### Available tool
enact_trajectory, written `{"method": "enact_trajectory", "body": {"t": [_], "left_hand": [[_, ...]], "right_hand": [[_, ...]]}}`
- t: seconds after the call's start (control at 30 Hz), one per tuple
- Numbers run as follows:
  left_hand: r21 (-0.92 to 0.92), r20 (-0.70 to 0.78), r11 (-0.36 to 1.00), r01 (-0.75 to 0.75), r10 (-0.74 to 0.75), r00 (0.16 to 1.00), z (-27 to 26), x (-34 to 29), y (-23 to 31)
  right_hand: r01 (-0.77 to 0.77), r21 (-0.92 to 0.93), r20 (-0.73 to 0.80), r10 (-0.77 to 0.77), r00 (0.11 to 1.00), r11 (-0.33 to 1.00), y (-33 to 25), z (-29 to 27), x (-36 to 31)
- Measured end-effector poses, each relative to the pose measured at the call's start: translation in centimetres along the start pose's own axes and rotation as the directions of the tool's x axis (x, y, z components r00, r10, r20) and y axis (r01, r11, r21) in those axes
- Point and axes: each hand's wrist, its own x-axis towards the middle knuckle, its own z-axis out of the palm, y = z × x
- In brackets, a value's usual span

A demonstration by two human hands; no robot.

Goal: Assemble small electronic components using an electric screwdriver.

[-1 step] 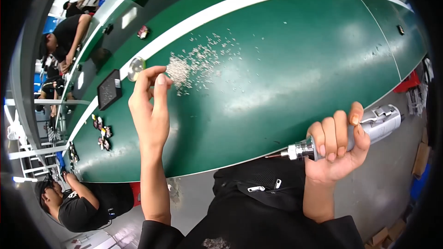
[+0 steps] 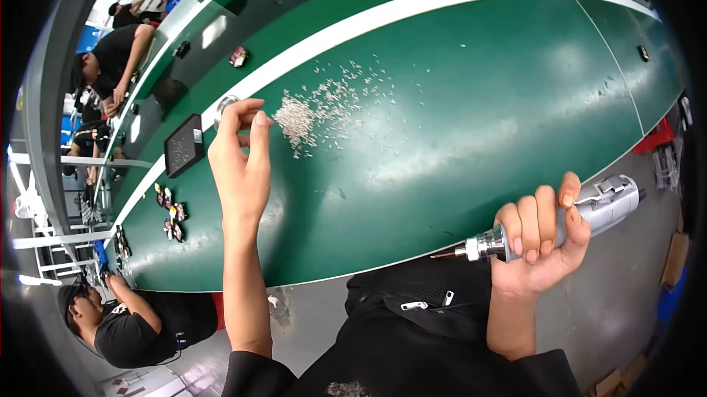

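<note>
Barely anything's changed, just a slight view shift, plus the left hand (image 2: 241,165) covering more of the round dish (image 2: 223,104), so I'd guess the work hasn't moved on. Its fingers are loosely curled with a small gap right beside the pile (image 2: 296,120) on the desk (image 2: 456,132), no telling if they've nabbed a piece, while the right hand's (image 2: 539,268) wrapped around the driver (image 2: 610,205), hiding its middle. The driver's thin, dark tip (image 2: 448,254) near the desk edge is hard to make out.
</note>
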Motion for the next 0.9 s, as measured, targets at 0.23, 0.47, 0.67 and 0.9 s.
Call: {"method": "enact_trajectory", "body": {"t": [0.23,0.47,0.67,0.9], "left_hand": [[0.547,0.030,0.824,-0.147,0.156,0.987,-1.3,11.5,-10.3],[0.437,0.078,0.888,-0.146,0.125,0.989,-1.9,14.8,-13.0],[0.063,0.275,0.960,-0.271,0.245,0.930,1.8,6.6,-1.4],[-0.154,0.580,0.797,-0.585,0.552,0.599,4.0,-8.6,7.6]], "right_hand": [[-0.017,-0.015,-0.079,0.015,0.997,1.000,0.0,-0.9,-1.1],[-0.037,-0.037,-0.113,0.032,0.993,0.999,-0.7,-1.0,-1.2],[-0.072,-0.068,-0.163,0.060,0.985,0.995,-1.1,-1.6,-1.9],[-0.183,-0.059,-0.075,0.178,0.981,0.981,-0.5,-0.9,-1.3]]}}
